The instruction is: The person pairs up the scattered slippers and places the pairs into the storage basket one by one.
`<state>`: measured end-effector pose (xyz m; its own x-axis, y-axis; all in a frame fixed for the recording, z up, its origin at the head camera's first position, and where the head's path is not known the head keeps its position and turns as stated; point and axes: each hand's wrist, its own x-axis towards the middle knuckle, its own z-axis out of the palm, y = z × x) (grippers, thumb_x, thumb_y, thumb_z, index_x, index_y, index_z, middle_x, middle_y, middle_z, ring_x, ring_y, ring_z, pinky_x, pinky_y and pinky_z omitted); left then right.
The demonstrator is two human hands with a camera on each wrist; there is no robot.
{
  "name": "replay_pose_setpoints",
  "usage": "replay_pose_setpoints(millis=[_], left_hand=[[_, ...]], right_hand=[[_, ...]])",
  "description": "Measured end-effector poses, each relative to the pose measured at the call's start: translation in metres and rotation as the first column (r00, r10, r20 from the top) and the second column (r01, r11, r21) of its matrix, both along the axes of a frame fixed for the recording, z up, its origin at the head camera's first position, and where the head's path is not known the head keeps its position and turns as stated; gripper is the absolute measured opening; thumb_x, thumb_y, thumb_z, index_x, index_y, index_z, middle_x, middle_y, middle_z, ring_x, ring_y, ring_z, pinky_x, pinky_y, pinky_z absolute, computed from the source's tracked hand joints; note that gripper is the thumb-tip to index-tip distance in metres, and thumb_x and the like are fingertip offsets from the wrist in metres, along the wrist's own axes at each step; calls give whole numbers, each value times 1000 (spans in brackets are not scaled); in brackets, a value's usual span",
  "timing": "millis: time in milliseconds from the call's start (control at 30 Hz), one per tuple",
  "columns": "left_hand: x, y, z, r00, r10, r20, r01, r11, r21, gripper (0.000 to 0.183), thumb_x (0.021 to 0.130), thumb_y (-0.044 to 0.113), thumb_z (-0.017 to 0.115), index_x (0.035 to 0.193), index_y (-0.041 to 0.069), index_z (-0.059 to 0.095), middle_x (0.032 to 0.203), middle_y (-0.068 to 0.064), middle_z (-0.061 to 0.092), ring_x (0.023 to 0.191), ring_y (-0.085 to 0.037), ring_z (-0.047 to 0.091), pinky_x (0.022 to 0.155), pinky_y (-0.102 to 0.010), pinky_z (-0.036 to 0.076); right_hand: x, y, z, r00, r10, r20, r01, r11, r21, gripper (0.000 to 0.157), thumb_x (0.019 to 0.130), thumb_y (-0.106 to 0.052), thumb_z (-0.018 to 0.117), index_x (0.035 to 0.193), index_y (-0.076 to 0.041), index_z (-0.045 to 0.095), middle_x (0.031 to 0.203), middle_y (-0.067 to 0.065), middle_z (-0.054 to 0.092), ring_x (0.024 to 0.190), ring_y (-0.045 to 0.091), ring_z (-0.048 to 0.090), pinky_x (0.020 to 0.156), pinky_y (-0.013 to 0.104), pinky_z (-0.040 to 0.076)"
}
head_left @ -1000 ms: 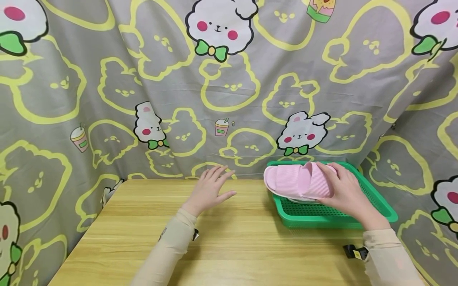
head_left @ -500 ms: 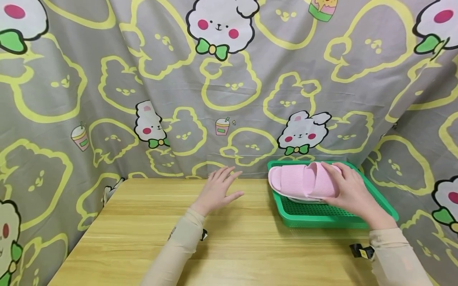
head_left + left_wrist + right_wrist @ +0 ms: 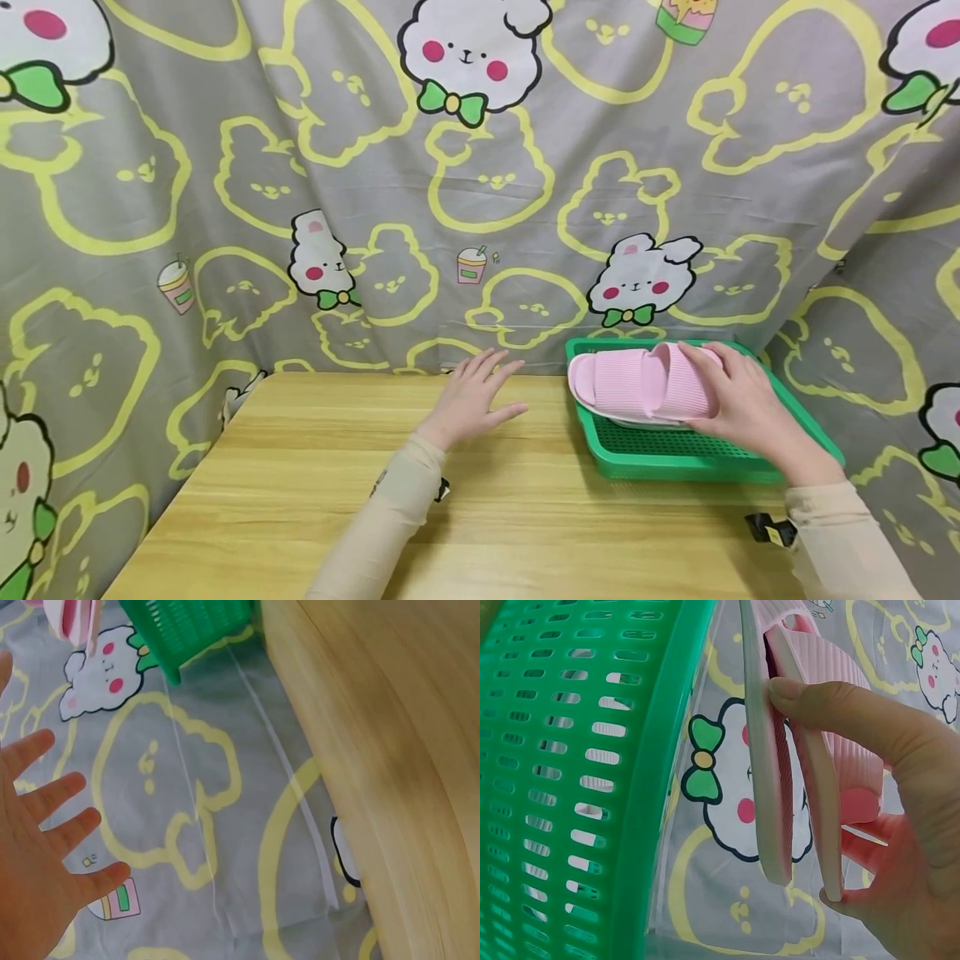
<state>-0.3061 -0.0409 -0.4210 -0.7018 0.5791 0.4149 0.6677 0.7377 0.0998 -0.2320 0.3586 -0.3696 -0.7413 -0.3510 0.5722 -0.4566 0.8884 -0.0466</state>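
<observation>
My right hand (image 3: pixel 750 408) grips a pair of pink slippers, one lying over the other, over the green plastic basket (image 3: pixel 682 462). In the right wrist view, the thumb lies at the gap between the two soles. The upper slipper (image 3: pixel 618 385) has ribbed straps, and its toe points left. Beneath it, the lower slipper (image 3: pixel 761 750) is mostly hidden in the head view. My left hand (image 3: pixel 472 400) hovers over the table with its fingers spread and holds nothing. In the left wrist view, the left hand (image 3: pixel 37 840) shows an empty palm.
The wooden table (image 3: pixel 300 467) stretches left of the basket. A grey curtain (image 3: pixel 510 233) with cartoon animals hangs behind and at both sides. Pale shapes show through the slots of the basket's wall (image 3: pixel 562 750). Black straps sit at both wrists.
The pink slippers and my right hand have shifted slightly right over the basket. My left hand has drifted right, nearer the basket, with its fingers still spread. The head view has turned slightly.
</observation>
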Motion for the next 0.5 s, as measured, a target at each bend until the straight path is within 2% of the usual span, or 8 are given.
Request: replay_pose_setpoints(millis=[233,500], left_hand=[[-2,7,-1,1000,-8,17,8,1000,-1,72,92,71,40,152,32,31,159,-3,30,149,-30,25,115,-60,27],[-5,12,-1,999,-10,41,11,1000,-10,72,91,70,42,153,35,27,161,-2,26,152,-29,16,117,-62,22]], right_hand=[[3,4,0,999,17,-34,-16,1000,11,115,44,-20,97,144,-12,41,127,27,46,111,43,42,88,64,35],[3,10,0,999,20,-29,-20,1000,8,116,44,-20,97,145,-15,40,126,26,45,110,42,42,87,63,33]])
